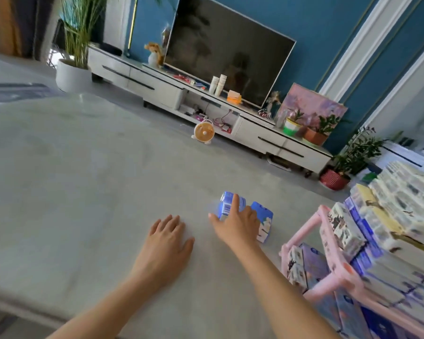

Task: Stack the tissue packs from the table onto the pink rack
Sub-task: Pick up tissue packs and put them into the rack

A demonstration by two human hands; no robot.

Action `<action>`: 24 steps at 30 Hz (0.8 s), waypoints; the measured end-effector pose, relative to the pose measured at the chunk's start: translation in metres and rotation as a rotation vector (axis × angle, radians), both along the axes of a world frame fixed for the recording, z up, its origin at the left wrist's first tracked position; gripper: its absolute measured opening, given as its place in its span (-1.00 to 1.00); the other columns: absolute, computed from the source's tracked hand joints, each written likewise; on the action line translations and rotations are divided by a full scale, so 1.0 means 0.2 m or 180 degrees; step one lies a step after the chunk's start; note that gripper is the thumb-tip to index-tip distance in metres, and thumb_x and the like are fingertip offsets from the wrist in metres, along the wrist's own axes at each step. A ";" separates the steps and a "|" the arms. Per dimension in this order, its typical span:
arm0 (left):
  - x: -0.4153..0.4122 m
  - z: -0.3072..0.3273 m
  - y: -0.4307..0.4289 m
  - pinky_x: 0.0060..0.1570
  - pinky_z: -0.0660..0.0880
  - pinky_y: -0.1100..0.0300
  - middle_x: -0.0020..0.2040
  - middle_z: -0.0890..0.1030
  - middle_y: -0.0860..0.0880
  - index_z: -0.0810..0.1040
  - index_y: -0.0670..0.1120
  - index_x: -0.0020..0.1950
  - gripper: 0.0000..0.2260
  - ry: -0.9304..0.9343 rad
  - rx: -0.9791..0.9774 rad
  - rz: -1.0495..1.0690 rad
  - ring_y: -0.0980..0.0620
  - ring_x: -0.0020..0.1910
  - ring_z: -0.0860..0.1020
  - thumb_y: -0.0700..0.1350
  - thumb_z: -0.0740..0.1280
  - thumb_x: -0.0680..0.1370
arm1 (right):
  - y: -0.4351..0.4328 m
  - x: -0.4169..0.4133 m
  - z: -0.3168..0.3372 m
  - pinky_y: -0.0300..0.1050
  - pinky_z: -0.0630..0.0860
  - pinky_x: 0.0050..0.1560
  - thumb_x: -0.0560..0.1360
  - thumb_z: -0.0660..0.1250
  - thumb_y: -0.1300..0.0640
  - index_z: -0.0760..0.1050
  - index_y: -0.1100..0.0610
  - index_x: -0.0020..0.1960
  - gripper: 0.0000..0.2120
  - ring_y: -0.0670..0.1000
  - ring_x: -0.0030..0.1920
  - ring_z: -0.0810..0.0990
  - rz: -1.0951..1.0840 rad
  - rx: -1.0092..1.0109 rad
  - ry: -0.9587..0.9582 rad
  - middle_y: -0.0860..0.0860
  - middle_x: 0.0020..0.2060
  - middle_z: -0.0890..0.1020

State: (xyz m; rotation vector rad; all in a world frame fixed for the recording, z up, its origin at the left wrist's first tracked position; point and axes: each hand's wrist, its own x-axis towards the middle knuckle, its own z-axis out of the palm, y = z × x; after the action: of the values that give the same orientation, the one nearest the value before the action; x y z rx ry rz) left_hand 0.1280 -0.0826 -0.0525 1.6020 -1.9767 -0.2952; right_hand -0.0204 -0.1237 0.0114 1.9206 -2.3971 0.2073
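Nearly done: my right hand [239,225] grasps the left pack [227,204] of two remaining on the table [83,179]; my left hand [168,237] rests flat, fingers straight. The rack [301,233], right, stands heavily stacked.

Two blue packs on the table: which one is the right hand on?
The left, barcode-striped pack; the right hand holds it. The flower-printed pack sits alongside.

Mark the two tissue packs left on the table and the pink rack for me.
striped blue pack [226,206], head view, on its barcoded end face.
flower-print pack [266,224], head view, on its white-flowered side face.
pink rack [301,234], head view, on its slanting top rail nearest the table.
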 end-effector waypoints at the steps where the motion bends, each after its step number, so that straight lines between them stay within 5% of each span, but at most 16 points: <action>1: 0.00 0.00 0.00 0.43 -0.11 0.20 0.49 0.23 -0.02 0.31 -0.05 0.42 -0.15 0.0030 0.0003 0.0012 0.03 0.49 0.11 0.27 -0.35 0.32 | -0.05 0.01 -0.01 0.08 0.18 0.34 0.47 0.13 -0.32 -0.04 0.09 0.50 -0.21 0.25 0.35 0.24 -0.0147 0.0113 0.0100 0.27 0.36 0.27; 5: 0.00 -0.01 0.01 0.42 -0.06 0.17 0.42 0.35 -0.09 0.43 -0.11 0.34 -0.23 0.0132 0.0077 0.0028 -0.03 0.45 0.23 0.25 -0.23 0.39 | -0.15 0.04 -0.05 0.15 0.15 0.33 0.49 0.09 -0.30 0.07 0.11 0.47 -0.28 0.29 0.30 0.28 -0.0510 0.0314 0.0647 0.30 0.31 0.31; 9: 0.02 0.01 0.02 0.31 0.12 0.17 0.16 0.59 -0.10 0.60 -0.12 0.09 -0.46 -0.0088 0.0137 -0.0071 -0.07 0.20 0.53 0.17 0.00 0.44 | -0.14 0.09 -0.08 0.14 0.14 0.31 0.47 0.21 -0.12 0.22 0.13 0.37 -0.44 0.24 0.26 0.32 -0.0280 -0.0013 0.0776 0.25 0.23 0.39; 12: 0.01 0.03 0.03 0.42 -0.06 0.15 0.48 0.24 -0.07 0.19 -0.09 0.48 -0.23 0.0172 -0.0157 -0.0188 -0.01 0.46 0.18 0.21 -0.12 0.32 | -0.04 0.15 -0.09 0.01 0.26 0.16 0.45 0.23 -0.03 0.21 0.14 0.37 -0.45 0.17 0.17 0.38 0.0321 -0.0220 0.0514 0.20 0.18 0.41; 15: 0.01 0.05 0.05 0.38 0.01 0.16 0.49 0.18 -0.12 0.10 -0.12 0.50 -0.28 0.0547 -0.0382 -0.0326 -0.05 0.47 0.15 0.07 -0.02 0.35 | 0.12 0.18 -0.14 0.00 0.35 0.06 0.42 0.24 -0.02 0.20 0.13 0.42 -0.39 0.18 0.08 0.46 0.0811 -0.0381 0.0180 0.17 0.12 0.45; 17: 0.01 0.03 0.05 0.38 0.07 0.12 0.45 0.26 -0.18 0.18 -0.17 0.47 -0.31 0.0570 -0.0568 -0.0384 -0.09 0.43 0.23 0.01 0.04 0.34 | 0.25 0.17 -0.20 -0.01 0.45 -0.04 0.32 0.23 -0.08 0.38 0.14 0.30 -0.41 0.17 -0.04 0.54 0.0820 -0.1001 -0.0463 0.12 0.02 0.55; 19: 0.01 0.02 0.06 0.38 0.09 0.15 0.40 0.34 -0.19 0.23 -0.17 0.44 -0.30 0.0484 -0.0784 -0.0640 -0.06 0.40 0.24 -0.11 0.13 0.27 | 0.36 0.14 -0.21 -0.12 0.49 -0.17 0.24 0.18 -0.15 0.46 0.10 0.08 -0.50 0.04 -0.18 0.56 0.0520 -0.1582 -0.1769 0.02 -0.14 0.60; 22: 0.02 0.04 0.08 0.34 0.10 0.19 0.40 0.35 -0.16 0.22 -0.14 0.43 -0.22 0.0504 -0.0828 -0.0780 -0.02 0.35 0.24 -0.22 0.22 0.17 | 0.39 0.08 -0.18 -0.25 0.41 -0.36 0.24 0.18 -0.21 0.38 0.12 -0.18 -0.60 -0.10 -0.41 0.47 -0.0131 -0.1519 -0.3881 -0.05 -0.40 0.50; 24: 0.02 0.05 0.09 0.31 0.11 0.25 0.42 0.31 -0.13 0.19 -0.10 0.45 -0.29 0.0517 -0.0789 -0.0781 0.01 0.33 0.26 -0.10 0.18 0.27 | 0.39 0.07 -0.18 -0.20 0.38 -0.44 0.25 0.22 -0.25 0.28 0.13 -0.29 -0.58 -0.06 -0.47 0.41 -0.0211 -0.1364 -0.4310 -0.03 -0.46 0.41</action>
State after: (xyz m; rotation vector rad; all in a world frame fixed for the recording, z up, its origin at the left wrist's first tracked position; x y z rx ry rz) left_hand 0.1318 -0.0641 -0.0427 1.1478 -1.9964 -0.2543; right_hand -0.0059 -0.0460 -0.0240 1.6270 -2.4971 2.3974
